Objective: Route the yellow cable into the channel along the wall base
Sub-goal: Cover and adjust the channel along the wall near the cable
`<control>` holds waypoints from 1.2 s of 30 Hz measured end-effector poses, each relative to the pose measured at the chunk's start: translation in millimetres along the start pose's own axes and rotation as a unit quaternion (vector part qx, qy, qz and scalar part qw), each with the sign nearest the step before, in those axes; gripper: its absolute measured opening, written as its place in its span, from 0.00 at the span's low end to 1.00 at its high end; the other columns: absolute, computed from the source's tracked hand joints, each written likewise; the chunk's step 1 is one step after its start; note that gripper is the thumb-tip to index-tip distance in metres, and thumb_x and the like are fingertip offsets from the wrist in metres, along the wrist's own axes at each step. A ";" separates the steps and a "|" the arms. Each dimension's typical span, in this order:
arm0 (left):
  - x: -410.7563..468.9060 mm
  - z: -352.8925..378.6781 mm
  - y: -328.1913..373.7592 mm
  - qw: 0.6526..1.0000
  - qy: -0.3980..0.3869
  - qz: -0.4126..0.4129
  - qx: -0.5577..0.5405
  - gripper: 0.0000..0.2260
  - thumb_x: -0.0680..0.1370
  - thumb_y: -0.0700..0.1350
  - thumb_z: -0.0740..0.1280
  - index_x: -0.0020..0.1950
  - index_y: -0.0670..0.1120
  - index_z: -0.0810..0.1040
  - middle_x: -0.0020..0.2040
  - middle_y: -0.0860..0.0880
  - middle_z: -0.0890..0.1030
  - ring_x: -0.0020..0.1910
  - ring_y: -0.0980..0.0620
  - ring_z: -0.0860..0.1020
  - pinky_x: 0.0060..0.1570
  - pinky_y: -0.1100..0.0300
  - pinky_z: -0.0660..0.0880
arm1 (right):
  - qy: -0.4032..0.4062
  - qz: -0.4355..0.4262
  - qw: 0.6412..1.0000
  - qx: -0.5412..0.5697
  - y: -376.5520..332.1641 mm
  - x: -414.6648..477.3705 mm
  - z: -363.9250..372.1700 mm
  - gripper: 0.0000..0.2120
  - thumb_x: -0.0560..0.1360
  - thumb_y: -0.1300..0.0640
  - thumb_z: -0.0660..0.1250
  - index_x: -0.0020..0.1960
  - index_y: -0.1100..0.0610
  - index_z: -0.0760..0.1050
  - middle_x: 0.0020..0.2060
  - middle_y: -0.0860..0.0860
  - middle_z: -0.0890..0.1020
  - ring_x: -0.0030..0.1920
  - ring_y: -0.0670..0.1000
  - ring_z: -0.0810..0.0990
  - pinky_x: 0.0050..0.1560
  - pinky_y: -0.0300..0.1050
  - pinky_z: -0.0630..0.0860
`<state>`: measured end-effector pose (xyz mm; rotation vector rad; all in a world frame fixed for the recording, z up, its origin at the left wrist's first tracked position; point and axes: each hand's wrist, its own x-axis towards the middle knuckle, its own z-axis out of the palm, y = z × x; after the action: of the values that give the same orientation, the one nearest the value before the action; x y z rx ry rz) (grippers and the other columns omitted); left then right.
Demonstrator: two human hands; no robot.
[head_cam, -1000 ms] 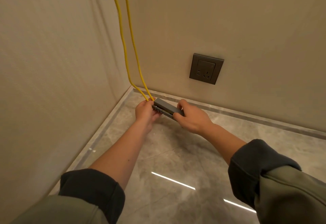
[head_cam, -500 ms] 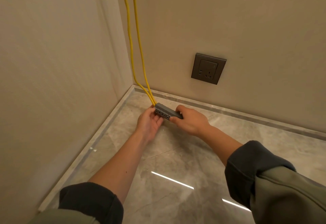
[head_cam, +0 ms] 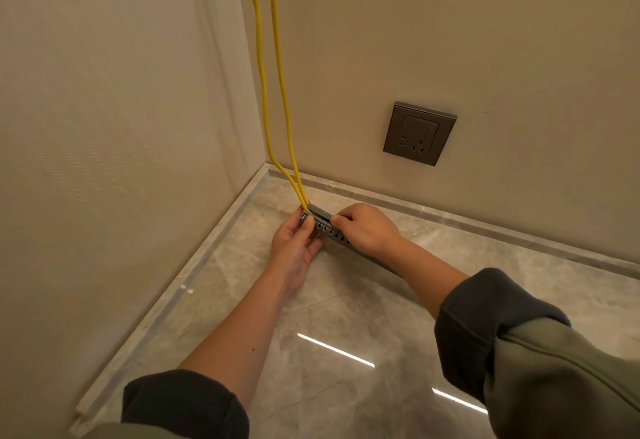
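Note:
Two strands of yellow cable (head_cam: 273, 103) hang down the wall corner and run into the left end of a grey slotted channel (head_cam: 327, 227). The channel lies low over the marble floor, a little out from the back wall's base, and runs back under my right arm. My left hand (head_cam: 294, 248) holds the channel's left end from below, thumb over the slots where the cable goes in. My right hand (head_cam: 363, 229) grips the channel from above just to the right, fingers curled over its top.
A dark wall socket (head_cam: 419, 133) sits on the back wall, above and right of my hands. A pale stone skirting (head_cam: 485, 227) runs along both walls and meets at the corner. The glossy floor (head_cam: 346, 334) reflects two light strips.
The view has shifted a little. My hands have turned the channel so that its slotted side faces me, and my left thumb now lies over the cable end.

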<state>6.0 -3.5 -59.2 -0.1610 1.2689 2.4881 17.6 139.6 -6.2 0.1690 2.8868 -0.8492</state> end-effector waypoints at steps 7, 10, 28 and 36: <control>-0.6 7.6 -5.5 0.997 0.054 0.039 0.043 0.13 0.80 0.38 0.62 0.63 0.47 0.77 0.52 0.47 0.82 0.51 0.52 0.81 0.48 0.59 0.80 | 0.001 0.008 1.000 -0.010 -0.2 0.4 1.4 0.18 0.78 0.48 0.57 0.38 0.56 0.78 0.30 0.50 0.76 0.35 0.52 0.75 0.31 0.44 0.65; 0.0 11.4 -8.5 0.994 0.081 0.059 0.045 0.12 0.80 0.37 0.63 0.60 0.48 0.78 0.50 0.47 0.82 0.48 0.53 0.82 0.43 0.62 0.80 | 0.002 -0.012 1.000 -0.014 -1.8 -3.2 4.0 0.16 0.77 0.49 0.57 0.39 0.54 0.79 0.29 0.49 0.75 0.34 0.53 0.75 0.29 0.42 0.63; 4.4 14.3 -11.3 0.987 0.131 0.057 0.067 0.14 0.80 0.35 0.63 0.63 0.45 0.77 0.49 0.49 0.83 0.46 0.53 0.82 0.45 0.59 0.81 | 0.036 0.010 0.998 -0.055 -14.2 -5.2 14.5 0.10 0.76 0.52 0.60 0.48 0.52 0.80 0.38 0.51 0.80 0.40 0.53 0.77 0.34 0.43 0.68; 0.5 11.4 -3.9 0.995 0.091 0.022 0.038 0.11 0.79 0.38 0.64 0.59 0.48 0.78 0.55 0.43 0.81 0.53 0.48 0.81 0.50 0.56 0.79 | 0.090 -0.047 0.993 -0.057 -8.5 -15.6 19.6 0.11 0.78 0.51 0.57 0.46 0.51 0.77 0.40 0.50 0.74 0.41 0.51 0.73 0.34 0.44 0.64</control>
<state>7.5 7.9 -55.5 -0.3525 1.4532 2.5043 33.5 120.7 -15.6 0.1023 3.1246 -0.7137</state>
